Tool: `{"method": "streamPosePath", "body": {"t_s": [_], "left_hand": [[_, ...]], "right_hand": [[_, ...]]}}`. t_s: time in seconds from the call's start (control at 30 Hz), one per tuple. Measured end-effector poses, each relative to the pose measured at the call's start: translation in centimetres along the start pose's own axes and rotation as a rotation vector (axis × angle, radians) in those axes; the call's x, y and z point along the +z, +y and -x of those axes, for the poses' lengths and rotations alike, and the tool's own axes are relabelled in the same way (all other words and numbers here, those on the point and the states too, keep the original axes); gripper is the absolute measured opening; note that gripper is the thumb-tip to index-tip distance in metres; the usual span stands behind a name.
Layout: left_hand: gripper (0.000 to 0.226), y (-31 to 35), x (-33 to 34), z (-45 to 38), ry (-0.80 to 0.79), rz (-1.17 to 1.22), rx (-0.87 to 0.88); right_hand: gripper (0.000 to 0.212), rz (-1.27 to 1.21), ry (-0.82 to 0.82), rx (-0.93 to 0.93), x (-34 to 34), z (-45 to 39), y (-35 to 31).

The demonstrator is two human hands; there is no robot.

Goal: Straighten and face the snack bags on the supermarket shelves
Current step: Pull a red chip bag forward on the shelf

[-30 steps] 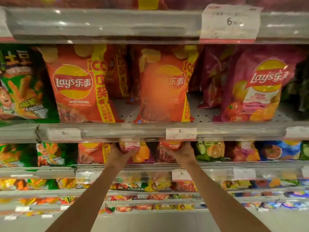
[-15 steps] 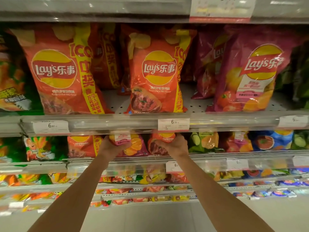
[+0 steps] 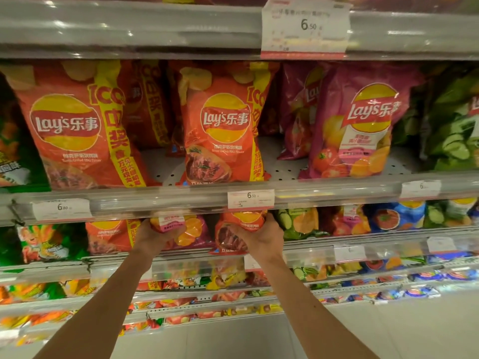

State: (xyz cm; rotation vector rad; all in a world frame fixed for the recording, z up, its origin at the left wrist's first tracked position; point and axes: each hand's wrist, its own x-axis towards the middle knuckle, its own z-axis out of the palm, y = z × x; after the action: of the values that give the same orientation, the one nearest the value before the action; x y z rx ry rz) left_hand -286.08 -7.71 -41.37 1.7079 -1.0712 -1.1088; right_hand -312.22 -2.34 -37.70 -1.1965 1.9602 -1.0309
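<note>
Both hands reach into the second shelf, just under the price rail. My left hand point(image 3: 153, 238) grips a magenta tomato-flavour chip bag point(image 3: 191, 230) by its left side. My right hand point(image 3: 261, 235) grips an orange BBQ chip bag point(image 3: 229, 238) from its right side. The tops of both bags are hidden behind the rail. On the shelf above stand two large orange Lay's bags point(image 3: 75, 130) point(image 3: 223, 130) and a magenta Lay's bag point(image 3: 360, 133), all facing front.
A clear price rail point(image 3: 181, 200) with a 6.50 tag point(image 3: 251, 199) runs right above my hands. Green cucumber bags point(image 3: 298, 221), blue bags point(image 3: 399, 216) and an orange bag point(image 3: 108, 235) flank the held ones. More shelves of small snacks lie below.
The view has tilted down slightly and back up; both hands stay on the same two bags, which have shifted a little forward toward the shelf edge.
</note>
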Motion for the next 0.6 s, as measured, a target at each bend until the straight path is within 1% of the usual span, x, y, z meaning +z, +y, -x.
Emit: {"method": "streamPosePath", "body": {"t_s": [0.1, 0.17, 0.23, 0.3, 0.37, 0.43, 0.5, 0.6], "left_hand": [[0.066, 0.2, 1.2, 0.3, 0.02, -0.043, 0.006], [0.074, 0.4, 2.2, 0.7, 0.035, -0.071, 0.008], [0.075, 0.9, 3.5, 1.5, 0.047, -0.077, 0.022], [0.073, 1.6, 5.2, 2.4, 0.069, -0.111, 0.055], [0.065, 2.0, 7.0, 3.1, 0.082, -0.145, 0.099], [0.067, 2.3, 8.6, 3.5, 0.061, -0.164, 0.104], [0.074, 2.7, 10.0, 3.5, 0.032, -0.209, 0.083], [0.071, 3.3, 11.9, 3.8, -0.01, -0.241, 0.083]], "right_hand": [[0.071, -0.02, -0.054, 0.013, -0.9, 1.0, 1.1], [0.067, -0.028, -0.061, 0.014, -1.6, 1.5, 2.0], [0.064, -0.054, -0.052, 0.014, -2.6, 1.8, 2.9], [0.07, -0.058, -0.032, 0.017, -3.8, 2.0, 3.7], [0.077, -0.052, -0.011, 0.021, -5.1, 2.1, 4.5], [0.08, -0.061, 0.001, 0.027, -6.1, 2.1, 5.0], [0.077, -0.08, 0.008, 0.031, -6.9, 2.3, 5.2], [0.069, -0.101, 0.02, 0.034, -8.0, 2.6, 5.4]]}}
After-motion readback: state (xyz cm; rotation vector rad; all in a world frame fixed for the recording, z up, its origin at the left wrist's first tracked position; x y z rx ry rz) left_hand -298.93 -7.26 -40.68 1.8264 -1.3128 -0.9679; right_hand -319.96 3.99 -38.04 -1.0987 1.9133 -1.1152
